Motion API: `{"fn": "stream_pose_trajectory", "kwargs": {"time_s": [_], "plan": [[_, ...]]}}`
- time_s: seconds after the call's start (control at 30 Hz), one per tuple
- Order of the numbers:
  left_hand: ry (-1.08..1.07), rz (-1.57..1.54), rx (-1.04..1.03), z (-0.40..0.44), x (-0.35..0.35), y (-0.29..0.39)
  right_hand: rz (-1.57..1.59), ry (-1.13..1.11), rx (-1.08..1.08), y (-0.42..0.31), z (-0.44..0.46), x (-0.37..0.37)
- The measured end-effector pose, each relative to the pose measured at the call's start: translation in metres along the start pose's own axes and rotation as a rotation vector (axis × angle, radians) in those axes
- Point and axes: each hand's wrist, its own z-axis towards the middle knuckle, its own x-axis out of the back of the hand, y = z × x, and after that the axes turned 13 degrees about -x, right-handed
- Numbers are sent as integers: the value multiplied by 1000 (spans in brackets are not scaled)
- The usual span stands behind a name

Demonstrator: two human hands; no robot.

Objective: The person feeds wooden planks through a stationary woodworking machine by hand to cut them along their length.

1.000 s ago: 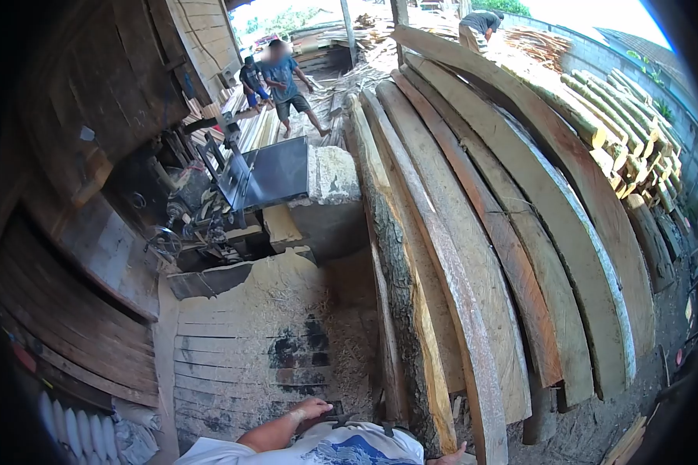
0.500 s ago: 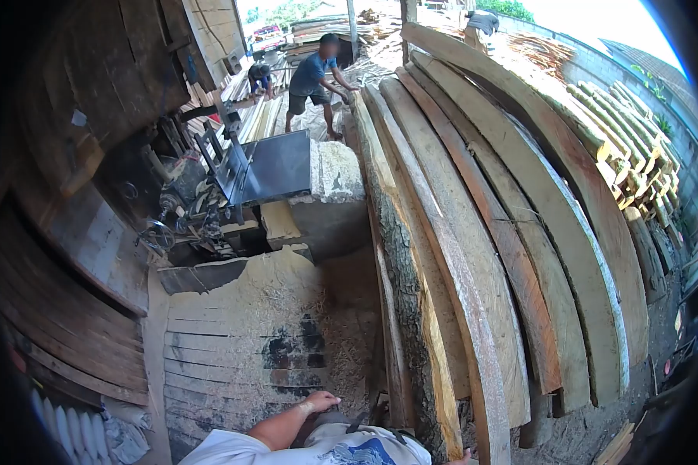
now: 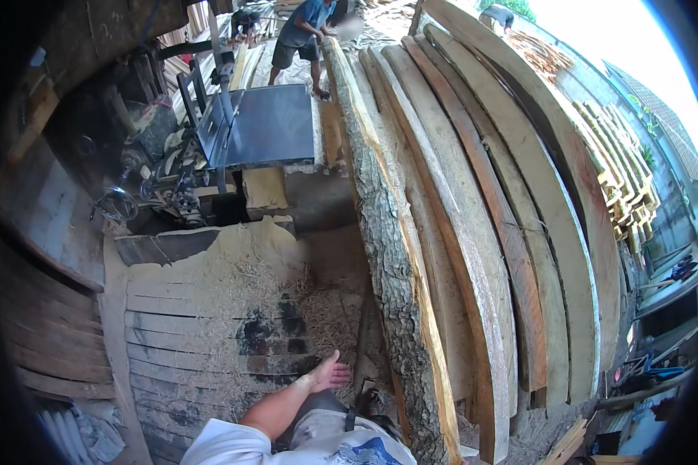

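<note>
My left hand [image 3: 329, 373] is held out with its fingers apart and nothing in it, over the sawdust-covered slatted floor. To its right is a long bark-edged slab [image 3: 395, 287], tilted and running away from me. Only a sliver of my right hand shows at the slab's near end, at the bottom edge; its fingers are hidden. At the slab's far end a person in a blue shirt [image 3: 306, 27] bends with both hands on it. Several long sawn planks [image 3: 481, 225] lie side by side to the right of the slab.
A saw with a flat metal table [image 3: 270, 128] and a handwheel [image 3: 116, 203] stands ahead on the left. Wooden boards [image 3: 46, 333] line the left side. Stacked logs [image 3: 616, 167] lie at the right by a block wall. Another person [image 3: 498, 17] bends at the back.
The bark-edged slab has shifted left, away from the other planks. The person in blue went to its far end and took hold. My left hand has opened out, and the view has tilted down.
</note>
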Motion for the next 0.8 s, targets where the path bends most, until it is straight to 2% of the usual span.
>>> {"fn": "stream_pose_trajectory", "kwargs": {"time_s": [0.03, 0.1, 0.17, 0.3, 0.5, 0.67, 0.73, 0.8], "plan": [[-108, -187, 54, 18, -6, 0, -6, 0, -1, 5, -9, -16], [-47, -371, 118, 29, -42, 12, -16, -4, -13, 15, -24, -42], [-135, -477, -163, -7, -102, 53, -13, -9, -45, 25, -37, -59], [-69, -632, -187, -41, -78, 78, 4, -35, -91, 50, -55, -74], [96, -648, -230, -76, -27, 103, 9, -140, -180, 108, -66, -94], [55, -595, -320, -82, 20, 90, 25, -294, -331, 176, -78, -115], [124, -514, -370, -87, 40, 88, 49, -376, -376, 199, -83, -121], [402, -205, -413, -122, 25, 104, 89, -502, -386, 221, -78, -122]]}}
